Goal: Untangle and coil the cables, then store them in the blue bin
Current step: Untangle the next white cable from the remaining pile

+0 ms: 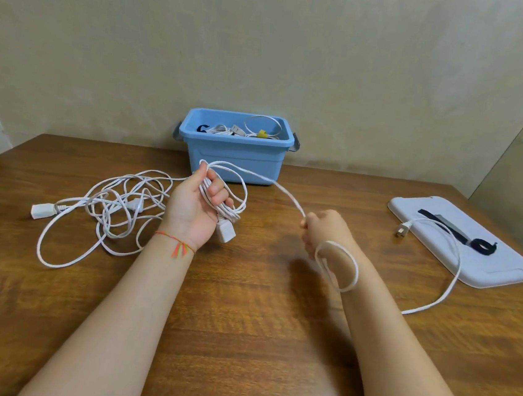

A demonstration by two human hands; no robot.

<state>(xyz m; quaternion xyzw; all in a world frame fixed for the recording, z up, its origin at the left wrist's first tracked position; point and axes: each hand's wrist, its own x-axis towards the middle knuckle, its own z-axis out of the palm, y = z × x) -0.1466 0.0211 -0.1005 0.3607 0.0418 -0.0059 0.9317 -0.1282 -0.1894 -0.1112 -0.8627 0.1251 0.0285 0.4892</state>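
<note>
My left hand (196, 207) grips a bundle of white cable loops (233, 195), with a white socket end (226, 231) hanging below the palm. From the bundle the white cable runs right to my right hand (321, 228), which pinches it. Past that hand the cable loops around my right wrist, then trails across the table to a plug (402, 228) at the lid's edge. A second white cable (110, 211) lies tangled on the table to the left, its socket (39, 210) at the far left. The blue bin (234, 156) stands behind my hands, holding coiled cables.
A pale lid (489, 263) lies flat on the right of the wooden table (240, 324), with black straps (463, 233) on it. A wall rises right behind the bin. A wall corner stands at the far right.
</note>
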